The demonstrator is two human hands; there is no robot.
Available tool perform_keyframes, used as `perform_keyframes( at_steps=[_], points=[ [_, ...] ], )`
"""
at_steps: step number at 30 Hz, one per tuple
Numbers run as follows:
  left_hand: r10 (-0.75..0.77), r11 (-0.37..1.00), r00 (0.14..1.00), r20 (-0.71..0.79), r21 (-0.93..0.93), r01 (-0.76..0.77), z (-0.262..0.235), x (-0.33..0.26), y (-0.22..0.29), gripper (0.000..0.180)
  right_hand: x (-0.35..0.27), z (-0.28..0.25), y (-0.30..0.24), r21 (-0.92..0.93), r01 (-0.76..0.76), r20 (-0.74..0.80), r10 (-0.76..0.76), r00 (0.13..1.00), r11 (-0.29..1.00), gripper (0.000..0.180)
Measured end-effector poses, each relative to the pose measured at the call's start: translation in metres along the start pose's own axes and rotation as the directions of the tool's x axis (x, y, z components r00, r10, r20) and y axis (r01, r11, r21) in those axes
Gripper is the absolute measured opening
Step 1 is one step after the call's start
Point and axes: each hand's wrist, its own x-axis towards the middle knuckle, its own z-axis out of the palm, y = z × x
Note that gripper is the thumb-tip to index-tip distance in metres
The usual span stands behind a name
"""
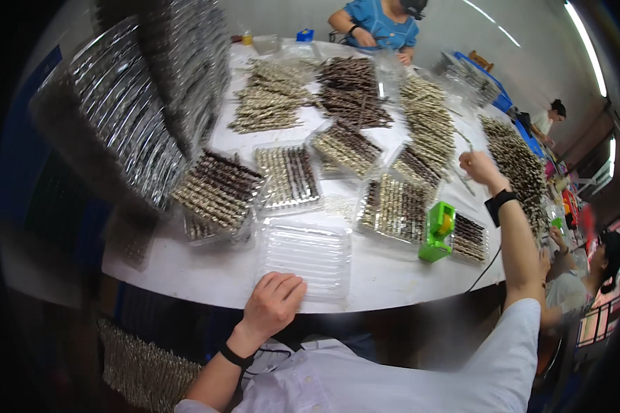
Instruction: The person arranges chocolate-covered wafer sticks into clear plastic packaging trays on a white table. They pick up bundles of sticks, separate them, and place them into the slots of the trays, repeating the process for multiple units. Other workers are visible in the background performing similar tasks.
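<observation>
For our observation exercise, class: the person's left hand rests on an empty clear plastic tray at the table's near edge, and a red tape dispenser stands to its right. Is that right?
Not quite. The tape dispenser is green, not red, as the head view shows. The rest holds: the left hand rests on the empty clear plastic tray at the table's near edge, with the dispenser to its right.

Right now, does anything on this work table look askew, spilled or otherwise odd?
Mostly orderly. The filled clear trays lie at differing angles and overlap at their edges rather than in rows. The left hand rests on an empty ribbed tray at the table edge; the right hand reaches toward loose piled sticks. No spill or damage shows.
</observation>
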Motion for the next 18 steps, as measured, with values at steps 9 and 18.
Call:
perform_keyframes(
  at_steps=[9,18],
  points=[
    [0.024,0.999,0.999,-0.031,0.042,-0.023,-0.002,-0.003,0.001,0.02,0.186,-0.088,-0.238,0.011,0.618,-0.116,-0.612,0.782,0.786,0.012],
    [0.007,1.0,0.999,-0.036,-0.015,-0.008,-0.003,-0.004,-0.005,0.015,0.283,0.012,-0.387,-0.15,0.606,0.071,-0.603,0.795,0.781,0.018]
  ],
)
